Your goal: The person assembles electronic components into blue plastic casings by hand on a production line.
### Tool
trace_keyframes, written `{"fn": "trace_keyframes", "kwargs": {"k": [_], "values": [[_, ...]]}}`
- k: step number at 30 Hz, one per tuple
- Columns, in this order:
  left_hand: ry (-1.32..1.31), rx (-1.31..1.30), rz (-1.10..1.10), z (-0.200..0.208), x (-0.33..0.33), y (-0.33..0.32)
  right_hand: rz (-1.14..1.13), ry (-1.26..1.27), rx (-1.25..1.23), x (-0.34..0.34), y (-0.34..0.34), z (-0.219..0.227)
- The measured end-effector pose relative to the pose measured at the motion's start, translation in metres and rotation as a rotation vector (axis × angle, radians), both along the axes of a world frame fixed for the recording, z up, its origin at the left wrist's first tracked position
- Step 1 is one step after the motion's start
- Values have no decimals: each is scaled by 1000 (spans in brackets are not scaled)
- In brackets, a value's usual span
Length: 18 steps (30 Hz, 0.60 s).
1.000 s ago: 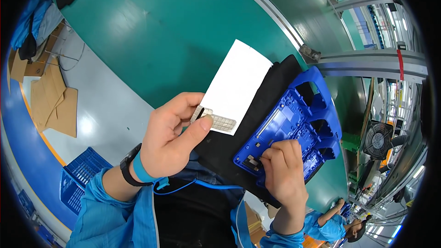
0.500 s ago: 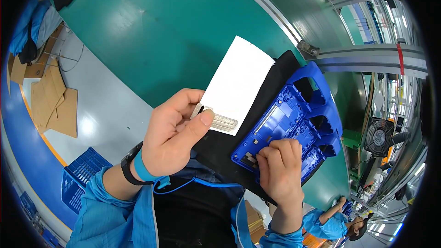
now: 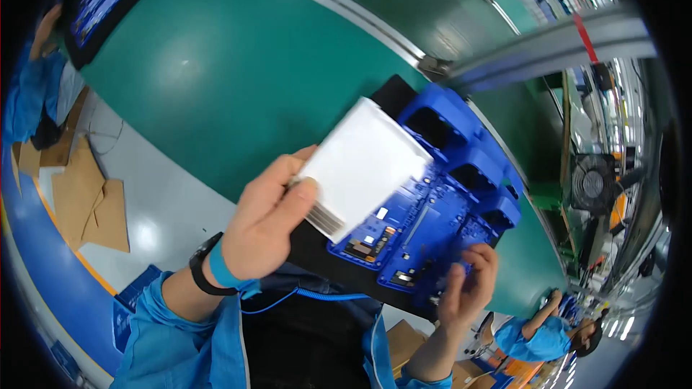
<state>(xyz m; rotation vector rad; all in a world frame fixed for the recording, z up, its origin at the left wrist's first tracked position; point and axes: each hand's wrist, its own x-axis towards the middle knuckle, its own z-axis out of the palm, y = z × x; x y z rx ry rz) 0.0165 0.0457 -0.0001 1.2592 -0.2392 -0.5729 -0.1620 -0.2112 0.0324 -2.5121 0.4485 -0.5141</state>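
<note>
My left hand [image 3: 263,223] pinches the white sheet [image 3: 364,166] at its edge, thumb on top. My right hand [image 3: 474,289] has shifted right along the blue housing [image 3: 436,220], fingers half-curled; blur keeps me from telling if they hold anything. The sheet now overlaps the housing in view, hiding some of its inside. Beneath lie the black pad [image 3: 321,258] and green tabletop [image 3: 238,65].

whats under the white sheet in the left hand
Blue moulded plastic and a black mat show past the edges of the white sheet; whatever lies directly beneath it is covered.
</note>
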Motion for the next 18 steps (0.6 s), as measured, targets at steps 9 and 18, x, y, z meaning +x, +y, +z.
{"fn": "trace_keyframes", "kwargs": {"k": [9,18], "values": [[56,-54,40,-1,-6,-2,301,-102,197,29,26,-2],[40,-62,31,-4,-5,7,361,-52,131,47,38,0]]}}
